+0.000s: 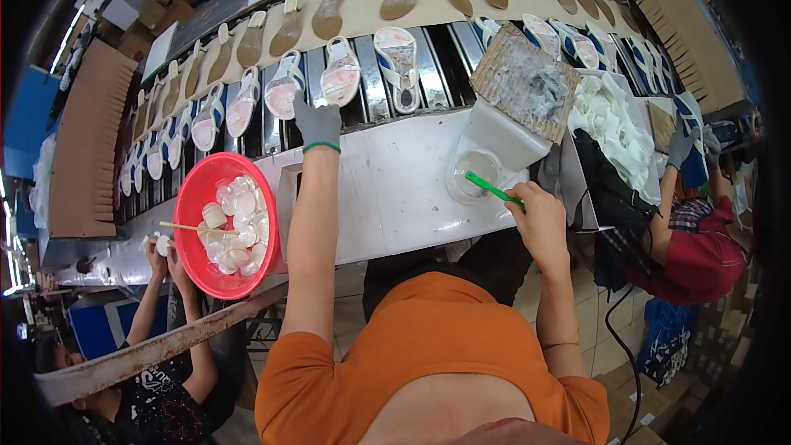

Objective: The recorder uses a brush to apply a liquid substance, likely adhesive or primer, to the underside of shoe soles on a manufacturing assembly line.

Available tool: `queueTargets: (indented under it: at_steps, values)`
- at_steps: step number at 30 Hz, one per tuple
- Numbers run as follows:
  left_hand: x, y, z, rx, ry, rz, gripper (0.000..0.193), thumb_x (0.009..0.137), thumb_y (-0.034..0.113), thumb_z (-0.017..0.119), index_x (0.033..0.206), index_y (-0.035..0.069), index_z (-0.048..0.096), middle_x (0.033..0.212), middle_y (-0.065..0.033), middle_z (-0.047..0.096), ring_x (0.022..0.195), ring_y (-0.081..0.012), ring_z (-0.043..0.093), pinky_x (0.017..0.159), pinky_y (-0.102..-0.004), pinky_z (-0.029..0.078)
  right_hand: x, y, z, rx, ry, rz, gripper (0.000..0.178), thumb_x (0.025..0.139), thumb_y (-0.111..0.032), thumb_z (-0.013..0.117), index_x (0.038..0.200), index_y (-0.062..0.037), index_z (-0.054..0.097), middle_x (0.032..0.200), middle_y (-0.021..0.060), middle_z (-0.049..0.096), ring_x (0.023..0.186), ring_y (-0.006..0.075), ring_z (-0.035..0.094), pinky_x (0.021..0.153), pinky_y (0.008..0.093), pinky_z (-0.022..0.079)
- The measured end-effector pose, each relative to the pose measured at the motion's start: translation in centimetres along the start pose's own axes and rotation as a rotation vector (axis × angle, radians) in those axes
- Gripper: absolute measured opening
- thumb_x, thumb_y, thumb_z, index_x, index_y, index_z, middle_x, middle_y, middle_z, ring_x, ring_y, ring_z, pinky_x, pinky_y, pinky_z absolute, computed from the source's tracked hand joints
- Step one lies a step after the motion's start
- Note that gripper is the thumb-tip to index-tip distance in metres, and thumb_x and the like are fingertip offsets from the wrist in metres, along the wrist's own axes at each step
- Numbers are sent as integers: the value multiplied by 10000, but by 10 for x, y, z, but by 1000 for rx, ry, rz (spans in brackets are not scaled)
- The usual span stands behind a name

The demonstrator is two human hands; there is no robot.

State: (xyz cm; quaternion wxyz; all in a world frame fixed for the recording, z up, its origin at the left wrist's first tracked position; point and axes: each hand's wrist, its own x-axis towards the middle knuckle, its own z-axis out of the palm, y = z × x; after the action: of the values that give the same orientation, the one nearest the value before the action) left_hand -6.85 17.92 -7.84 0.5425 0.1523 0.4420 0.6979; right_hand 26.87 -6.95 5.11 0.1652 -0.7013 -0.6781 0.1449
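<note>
My left hand [318, 124], in a grey glove with a green cuff, reaches to the near edge of the slatted conveyor. Its fingers look apart, between a sandal [284, 86] on the left and another sandal [339, 74] on the right; they are at the sandals' edges, and I cannot tell how firmly they touch. Both sandals have white and blue straps and pinkish, smeared footbeds. My bare right hand [540, 216] is closed round a green toothbrush-like brush [494, 187]. The brush's far end is over or in a clear cup [476, 175] on the white ledge.
More sandals [399, 66] line the conveyor [441, 58]; brown soles [400, 0] lie on a beige belt behind. A red basin [188, 235] holds white round pieces and a stick. Smeared cardboard [527, 82] tops a white container. Co-workers sit left and right, the right one holding a sandal.
</note>
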Motion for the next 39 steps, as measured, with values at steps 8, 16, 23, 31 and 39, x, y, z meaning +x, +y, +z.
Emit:
queueTargets:
  at_steps: [8,16,23,31,39]
  values:
    - [4,-3,-63,-142,102,-47,940,875,599,570,1543,39,217,1565,-135,304,1426,-282,320,1157,-458,295,4,32,31,209,-43,-23,146,882,-133,676,952,-11,713,738,123,691,578,276,640,558,380,490]
    - [17,20,-47,-590,427,-181,1014,862,770,405,1595,104,186,1679,-70,128,1545,-270,119,1251,-409,74,28,9,32,1051,-351,320,146,925,-76,677,1023,0,600,731,77,674,470,75,500,424,203,356]
    - [49,-4,-68,-728,344,-155,922,926,731,374,1556,63,297,1626,-100,288,1478,-305,299,1225,-445,200,149,-108,103,1121,-475,-85,177,957,-136,654,1061,4,683,767,50,674,574,67,499,503,227,384]
    - [41,-8,-66,-713,285,-54,889,956,708,352,1567,70,257,1618,-88,290,1473,-275,302,1224,-448,191,272,-217,219,576,-182,-323,156,800,-132,764,890,-6,750,836,123,741,769,214,706,697,357,532]
    - [36,-8,-61,-683,325,-21,846,979,658,339,1573,64,235,1608,-163,260,1497,-331,232,1225,-467,208,280,-227,237,186,71,-429,140,869,-176,675,910,-49,718,879,167,698,840,377,680,736,478,515]
